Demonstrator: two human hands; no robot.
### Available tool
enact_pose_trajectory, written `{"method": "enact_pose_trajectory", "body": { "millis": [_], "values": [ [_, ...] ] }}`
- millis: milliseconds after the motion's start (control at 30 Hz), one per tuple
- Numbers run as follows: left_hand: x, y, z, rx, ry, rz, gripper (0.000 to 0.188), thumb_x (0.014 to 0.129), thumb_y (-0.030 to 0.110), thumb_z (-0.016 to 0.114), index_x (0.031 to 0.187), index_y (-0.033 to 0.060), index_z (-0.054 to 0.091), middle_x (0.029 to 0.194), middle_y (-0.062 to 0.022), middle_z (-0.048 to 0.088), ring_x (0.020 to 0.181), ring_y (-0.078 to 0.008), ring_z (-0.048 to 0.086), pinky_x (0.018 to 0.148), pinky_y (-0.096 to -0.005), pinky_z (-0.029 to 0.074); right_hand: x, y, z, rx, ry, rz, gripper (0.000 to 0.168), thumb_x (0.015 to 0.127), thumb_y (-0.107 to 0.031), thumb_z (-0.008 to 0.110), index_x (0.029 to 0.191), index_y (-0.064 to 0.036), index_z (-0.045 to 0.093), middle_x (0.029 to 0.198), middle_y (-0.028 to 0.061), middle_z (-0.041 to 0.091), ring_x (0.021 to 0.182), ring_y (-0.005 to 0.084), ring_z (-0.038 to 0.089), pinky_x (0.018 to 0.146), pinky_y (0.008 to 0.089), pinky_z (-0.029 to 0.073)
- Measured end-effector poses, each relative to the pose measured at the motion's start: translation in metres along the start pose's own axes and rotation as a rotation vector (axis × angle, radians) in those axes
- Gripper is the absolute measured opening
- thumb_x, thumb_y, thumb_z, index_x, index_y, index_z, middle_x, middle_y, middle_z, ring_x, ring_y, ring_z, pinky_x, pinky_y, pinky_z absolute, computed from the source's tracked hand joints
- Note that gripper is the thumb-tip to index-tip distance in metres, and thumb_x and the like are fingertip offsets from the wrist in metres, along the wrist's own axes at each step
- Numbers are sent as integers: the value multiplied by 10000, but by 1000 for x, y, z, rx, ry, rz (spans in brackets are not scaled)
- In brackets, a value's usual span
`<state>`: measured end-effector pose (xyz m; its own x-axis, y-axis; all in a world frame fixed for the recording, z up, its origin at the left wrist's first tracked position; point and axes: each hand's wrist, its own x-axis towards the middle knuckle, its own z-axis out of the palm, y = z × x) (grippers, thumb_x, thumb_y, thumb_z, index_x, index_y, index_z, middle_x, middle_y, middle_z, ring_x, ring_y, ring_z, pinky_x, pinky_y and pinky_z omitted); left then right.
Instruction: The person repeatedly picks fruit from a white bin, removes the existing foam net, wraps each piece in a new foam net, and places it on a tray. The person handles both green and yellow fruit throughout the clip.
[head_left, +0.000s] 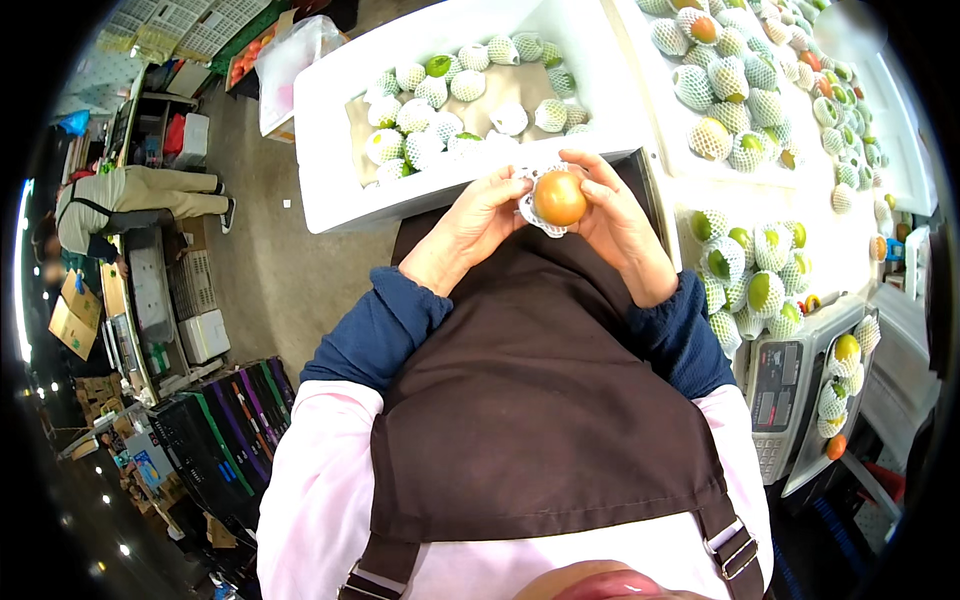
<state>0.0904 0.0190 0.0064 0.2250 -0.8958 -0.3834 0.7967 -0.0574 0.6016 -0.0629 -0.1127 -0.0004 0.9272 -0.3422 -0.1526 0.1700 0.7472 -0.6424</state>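
Between my two hands is a smooth, round orange fruit (559, 199) partly wrapped in a white foam net sleeve (553, 229). My left hand (480, 217) pinches the sleeve on one side. My right hand (616, 217) has its thumb and fingers against the fruit on the other side. Just beyond them stands a white foam box (337, 199) with a brown sheet (484, 94) on its bottom. Several netted fruits (416, 116) line its sides, some showing green skin.
Netted fruits (731, 82) crowd the pale table at right, with a greener group (761, 262) nearer me. Beside these is a digital scale (780, 390) with fruits on its pan. Black crates (217, 427) stand lower left. Farther left, a person (127, 199) bends over a counter.
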Motion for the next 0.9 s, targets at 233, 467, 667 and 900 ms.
{"method": "enact_pose_trajectory", "body": {
  "millis": [233,467,667,900],
  "values": [
    [-24,-6,14,941,31,367,174,935,50,646,886,60,479,795,25,516,681,-34,483,605,-197,413,-1,21,13,-855,281,-373,418,879,-6,641,1286,-53,559,1169,59,584,1063,142,581,825,241,506],
    [-21,-4,19,1114,19,732,562,800,133,780,1252,35,461,1132,-134,539,994,-229,573,812,-327,493,-18,4,27,-458,278,-218,387,900,-31,622,1275,11,533,1157,96,593,1065,158,587,890,292,533],
    [-15,-16,25,1255,-114,801,640,749,-23,726,1331,33,466,1238,-167,497,1170,-343,527,989,-398,440,-21,15,31,-877,376,-345,319,870,-137,700,1136,2,593,1044,78,594,909,155,588,774,297,505],
    [-14,-23,15,1354,-23,705,788,759,186,802,1378,5,349,1309,-214,476,1099,-449,572,942,-456,485,-32,-3,58,-1323,203,-341,595,870,-237,691,1361,-1,453,1229,245,558,1091,341,620,894,383,511]
  ]
}}
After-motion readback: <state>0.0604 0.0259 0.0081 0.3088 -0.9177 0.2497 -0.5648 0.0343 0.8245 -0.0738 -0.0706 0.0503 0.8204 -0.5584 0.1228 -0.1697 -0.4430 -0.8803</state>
